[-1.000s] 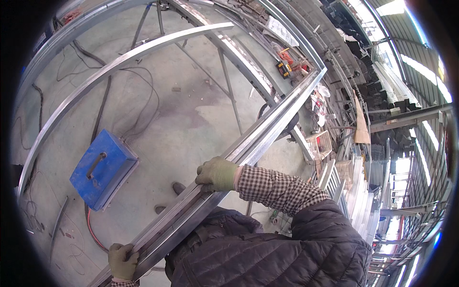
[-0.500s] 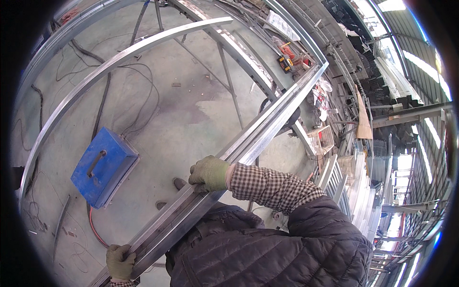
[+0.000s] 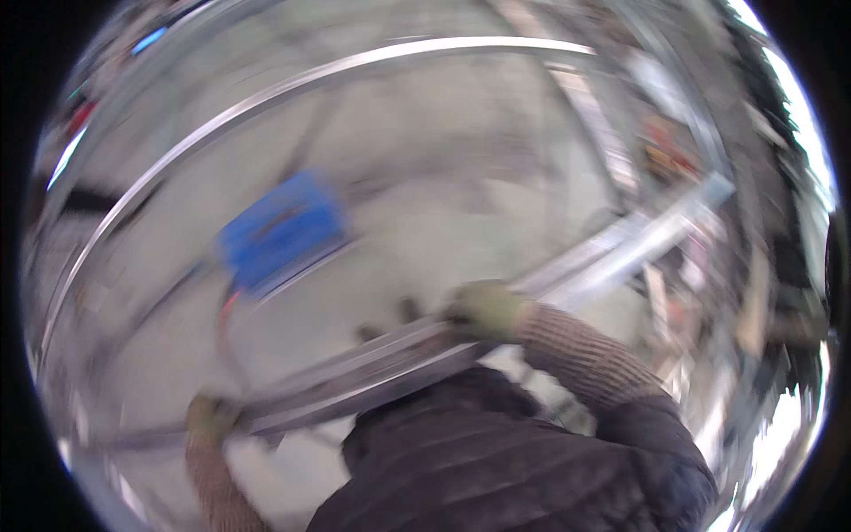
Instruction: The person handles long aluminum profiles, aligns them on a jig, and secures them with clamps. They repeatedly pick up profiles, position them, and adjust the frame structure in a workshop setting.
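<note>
In front of my torso lies a long silvery metal profile (image 3: 372, 372) with a channel along it, part of a larger metal frame. My left hand (image 3: 213, 418), in a green work glove, is closed round its near left stretch. Farther along, my gloved right hand (image 3: 487, 310) grips the same profile from above, fingers wrapped over its far edge. The profile runs on past that hand to a corner (image 3: 716, 188) at the far right. Motion blur hides the finer detail of both hands.
Beyond the profile a blue metal box (image 3: 279, 235) stands on the grey floor (image 3: 425, 222). A long metal bar (image 3: 355, 60) crosses the far side, curved by the lens. A support beam (image 3: 589, 115) and blurred clutter lie at the right.
The view has swung and blurred. The profile now lies flatter across the picture, and the blue box appears farther right. Both hands keep their hold on the profile.
</note>
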A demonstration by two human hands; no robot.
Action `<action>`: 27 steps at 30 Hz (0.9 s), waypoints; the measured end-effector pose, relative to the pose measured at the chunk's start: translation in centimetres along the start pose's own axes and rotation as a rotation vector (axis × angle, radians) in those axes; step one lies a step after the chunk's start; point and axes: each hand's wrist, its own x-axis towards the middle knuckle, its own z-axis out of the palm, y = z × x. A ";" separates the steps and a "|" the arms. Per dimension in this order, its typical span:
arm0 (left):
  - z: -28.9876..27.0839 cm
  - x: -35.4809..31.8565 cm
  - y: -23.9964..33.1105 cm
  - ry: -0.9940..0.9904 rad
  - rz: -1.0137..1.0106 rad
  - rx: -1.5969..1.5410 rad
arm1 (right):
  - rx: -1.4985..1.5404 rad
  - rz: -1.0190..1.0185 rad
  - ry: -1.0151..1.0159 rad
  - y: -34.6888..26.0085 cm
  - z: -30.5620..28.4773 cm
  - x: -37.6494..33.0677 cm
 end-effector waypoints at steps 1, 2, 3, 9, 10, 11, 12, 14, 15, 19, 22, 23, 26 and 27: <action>-0.3 -0.3 -0.4 -0.116 -0.116 0.221 | -0.010 -0.044 -0.065 -0.6 -0.3 0.6; -0.3 -0.9 -0.8 -0.146 -0.140 0.177 | -0.102 -0.098 -0.050 -1.1 -0.6 0.9; -0.3 -1.3 -1.1 -0.151 -0.168 0.296 | -0.069 -0.085 -0.033 -1.6 -0.8 0.9; -0.9 -0.8 -3.8 -0.064 -0.035 0.319 | -0.013 -0.138 0.186 -3.4 -0.1 2.2; -1.2 -1.0 -4.8 -0.037 -0.036 0.303 | -0.013 -0.124 0.179 -4.0 0.4 2.7; -1.5 -1.6 -4.9 -0.032 -0.056 0.293 | 0.010 -0.105 0.178 -4.1 0.5 2.8; -1.7 -1.8 -5.6 -0.026 -0.057 0.295 | 0.015 -0.116 0.157 -4.6 0.8 3.2; -3.0 -2.4 -7.6 -0.025 -0.079 0.293 | 0.030 -0.118 0.157 -6.6 1.9 4.7; -3.8 -2.4 -8.9 -0.059 -0.099 0.283 | 0.042 -0.091 0.141 -7.8 2.5 5.6; -7.1 -2.6 -14.1 -0.110 -0.178 0.271 | 0.035 -0.136 0.156 -14.5 3.6 8.9; -8.2 -3.4 -18.2 -0.073 -0.219 0.261 | -0.004 -0.130 0.102 -19.5 4.1 10.4; -8.7 -3.2 -19.5 -0.048 -0.217 0.262 | -0.038 -0.141 0.075 -21.0 4.1 11.2; -8.9 -2.5 -24.4 -0.079 -0.348 0.290 | -0.171 -0.041 -0.132 -24.9 4.7 12.9; -9.2 -2.3 -26.3 -0.075 -0.323 0.203 | -0.054 0.124 -0.274 -25.5 4.8 14.0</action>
